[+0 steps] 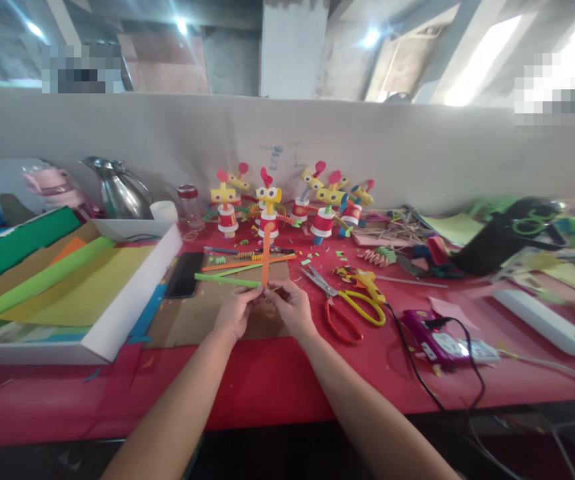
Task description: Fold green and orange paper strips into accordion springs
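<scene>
Over a piece of cardboard [177, 325], a green paper strip [227, 281] and an orange paper strip [266, 257] meet at one end, roughly at a right angle. My left hand [236, 311] pinches the joined end from the left. From the other side, my right hand [292, 308] closes its fingertips on the same corner. The green strip points left and the orange one stands away from me. Behind them on the cardboard lie more loose strips [282, 260] and small folded paper springs [245, 255]. Fingers partly hide the joint itself.
Scissors [337, 291] and a yellow glue gun [367, 283] lie at right, near a purple power strip [435, 337] with cords. Several paper robot figures [269, 210] stand behind. At left are a phone [185, 275] and a white box [132, 300] of coloured paper.
</scene>
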`<state>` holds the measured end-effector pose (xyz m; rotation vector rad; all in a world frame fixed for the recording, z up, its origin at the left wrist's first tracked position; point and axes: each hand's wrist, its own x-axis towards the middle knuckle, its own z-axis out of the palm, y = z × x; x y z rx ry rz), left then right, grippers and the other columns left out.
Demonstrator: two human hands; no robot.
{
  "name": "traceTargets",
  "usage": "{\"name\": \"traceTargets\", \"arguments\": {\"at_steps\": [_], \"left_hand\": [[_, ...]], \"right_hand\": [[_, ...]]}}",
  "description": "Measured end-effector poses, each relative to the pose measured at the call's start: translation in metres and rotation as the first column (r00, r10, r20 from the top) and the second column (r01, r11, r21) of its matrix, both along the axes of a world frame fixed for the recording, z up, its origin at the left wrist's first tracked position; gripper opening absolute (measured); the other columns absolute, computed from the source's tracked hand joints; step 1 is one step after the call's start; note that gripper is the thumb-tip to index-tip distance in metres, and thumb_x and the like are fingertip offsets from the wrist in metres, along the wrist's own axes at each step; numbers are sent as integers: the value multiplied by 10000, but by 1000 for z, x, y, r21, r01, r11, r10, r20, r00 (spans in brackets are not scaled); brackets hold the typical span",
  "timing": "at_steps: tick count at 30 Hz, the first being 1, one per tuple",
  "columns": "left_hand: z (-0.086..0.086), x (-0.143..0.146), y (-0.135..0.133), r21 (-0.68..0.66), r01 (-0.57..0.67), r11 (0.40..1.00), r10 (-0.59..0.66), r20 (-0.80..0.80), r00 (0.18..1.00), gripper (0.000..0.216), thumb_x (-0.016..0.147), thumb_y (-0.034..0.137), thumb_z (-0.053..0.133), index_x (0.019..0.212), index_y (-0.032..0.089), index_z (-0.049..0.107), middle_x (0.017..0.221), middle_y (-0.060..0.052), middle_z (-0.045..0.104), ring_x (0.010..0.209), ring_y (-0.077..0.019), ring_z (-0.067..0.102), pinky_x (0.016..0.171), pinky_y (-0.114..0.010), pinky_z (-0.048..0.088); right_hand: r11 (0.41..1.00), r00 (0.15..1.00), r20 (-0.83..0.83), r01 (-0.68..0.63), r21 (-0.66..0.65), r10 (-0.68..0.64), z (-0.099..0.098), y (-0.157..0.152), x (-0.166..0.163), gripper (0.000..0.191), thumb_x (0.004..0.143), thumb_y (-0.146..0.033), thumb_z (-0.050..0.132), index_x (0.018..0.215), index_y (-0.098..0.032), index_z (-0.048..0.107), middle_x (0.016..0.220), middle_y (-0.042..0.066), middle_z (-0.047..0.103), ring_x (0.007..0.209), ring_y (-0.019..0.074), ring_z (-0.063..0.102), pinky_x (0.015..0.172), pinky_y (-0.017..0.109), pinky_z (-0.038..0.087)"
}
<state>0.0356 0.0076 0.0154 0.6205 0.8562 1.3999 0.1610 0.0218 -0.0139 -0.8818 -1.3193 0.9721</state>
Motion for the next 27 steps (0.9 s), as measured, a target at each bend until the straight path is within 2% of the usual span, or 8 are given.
{"name": "traceTargets", "arguments": {"at_steps": [4,9,13,17,22,24,27], "left_hand": [[-5,2,1,-6,-11,1000,11,-18,1000,199,493,194,841,636,120,725,621,-30,700,602,-105,613,637,-218,473],[-5,4,0,8,-54,999,55,-102,993,241,467,244,855,626,124,719,592,-25,688,575,-113,602,635,-242,466],[-5,5,0,24,-95,995,98,-134,986,253,461,250,852,631,119,718,601,-40,694,618,-139,630,704,-269,470],[-6,6,-1,29,-85,996,88,-157,984,245,486,268,843,637,121,718,601,-49,696,617,-160,639,727,-301,475],[-9,6,-2,62,-59,996,72,-232,970,190,545,265,815,651,134,728,614,-38,700,610,-148,626,702,-283,475],[-8,5,-2,56,-33,998,43,-204,978,197,528,230,819,681,139,736,639,-38,710,643,-159,642,728,-292,483],[-6,4,-2,19,-1,1000,3,-80,997,207,483,157,823,666,136,730,653,-44,715,681,-181,665,757,-315,504]], "right_hand": [[998,998,18,56,17,-56,-6,3,-1,163,708,-317,704,838,-218,705,774,26,668,718,175,630,654,292,511],[997,996,-84,-1,-74,-5,1,0,-3,158,683,-301,711,804,-203,688,744,20,676,696,172,628,643,287,503],[993,991,-128,-40,-115,25,11,-5,-3,168,683,-328,706,786,-196,690,731,24,679,691,169,616,665,290,498],[984,981,-192,-67,-165,35,16,-6,-1,184,671,-340,707,767,-184,689,699,21,672,655,158,600,644,280,490],[959,944,-328,-126,-255,36,17,-5,-1,149,645,-305,717,722,-181,685,623,-10,643,573,121,558,606,258,459],[953,930,-365,-138,-269,32,18,-5,-1,129,636,-284,723,704,-182,687,597,-22,629,550,106,539,594,247,443],[952,922,-385,-158,-264,46,20,-5,0,119,626,-271,732,694,-182,692,593,-28,629,542,97,532,587,240,431]]}}
